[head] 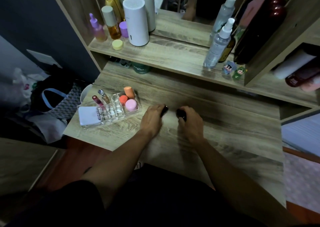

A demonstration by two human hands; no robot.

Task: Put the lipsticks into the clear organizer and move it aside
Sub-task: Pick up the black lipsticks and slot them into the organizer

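A clear organizer [113, 113] stands on the left part of the wooden desk [225, 133]. Two lipstick tubes, one pink [97, 101] and one silver-capped [103, 96], stand upright in its small slots. Its tray part holds orange [129, 92], coral [123, 99] and pink [131, 104] sponges, and a white card [88, 115] lies at its near end. My left hand [152, 117] rests on the desk right of the organizer, closed on a dark lipstick [164, 109]. Beside it, my right hand [189, 121] grips another dark lipstick [181, 114].
A raised shelf [164, 55] behind the desk carries bottles [110, 22], a white cylinder device [136, 21], spray bottles [217, 45] and two small figurines [232, 70]. A mirror stands behind it. A bag [57, 100] and clutter lie on the floor left of the desk.
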